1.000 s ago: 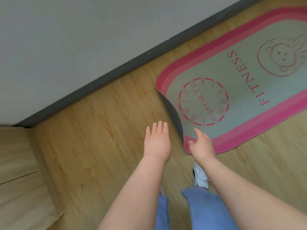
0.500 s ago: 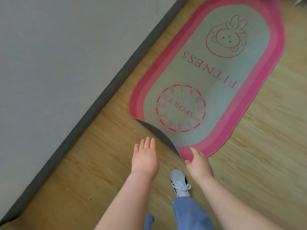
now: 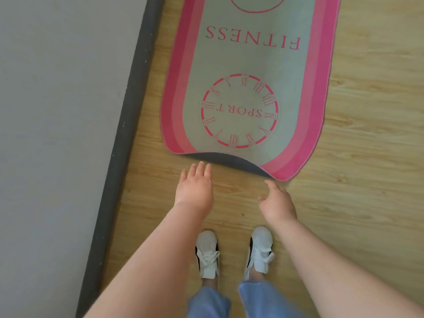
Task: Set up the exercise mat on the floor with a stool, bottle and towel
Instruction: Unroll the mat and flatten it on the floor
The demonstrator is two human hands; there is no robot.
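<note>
A grey oval fabric exercise mat with pink border is laid on wooden plank floor at twelve o'clock, with the left hand and right hand held empty and loose-fingered just before its lifted near edge, where a trip could be caused if it is left unflattened.

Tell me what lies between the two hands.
Only bare wooden floor separates the left hand and right hand, per the head view; the mat's curled edge lies just beyond.

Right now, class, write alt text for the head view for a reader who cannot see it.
A left hand and right hand reach toward the near end of a pink and grey mat on a wooden floor; that end curls up, showing its dark underside. White shoes stand below.
</note>
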